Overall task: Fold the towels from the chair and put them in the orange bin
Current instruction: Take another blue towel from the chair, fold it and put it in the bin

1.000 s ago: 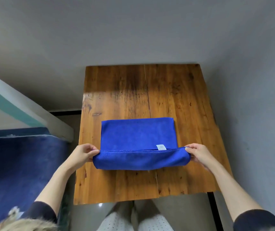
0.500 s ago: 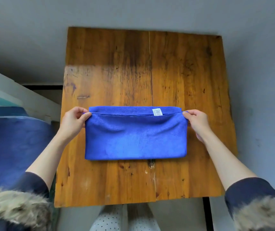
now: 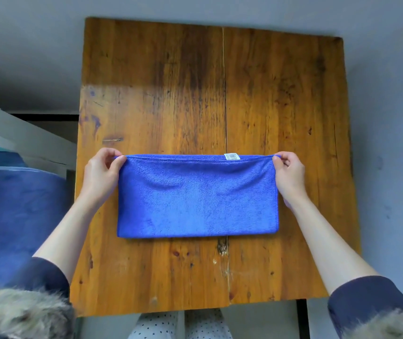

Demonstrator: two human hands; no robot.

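Observation:
A blue towel [image 3: 198,196] lies folded in half on the wooden table [image 3: 195,81], its fold toward me and its open edges on the far side. A small white label [image 3: 232,156] sticks out at the far edge. My left hand [image 3: 102,172] pinches the far left corner of the towel. My right hand [image 3: 289,174] pinches the far right corner. Both corners sit low over the tabletop, and the cloth sags slightly between them. The chair and the orange bin are out of view.
Grey walls stand close behind and to the right of the table. A dark blue padded surface [image 3: 17,216] and a white frame [image 3: 24,138] lie to the left. My legs [image 3: 178,324] stand at the table's near edge.
My hands carried the near edge of the towel over to the far edge, folding it in half. Since half a second ago the corners have settled lower and my head has moved closer.

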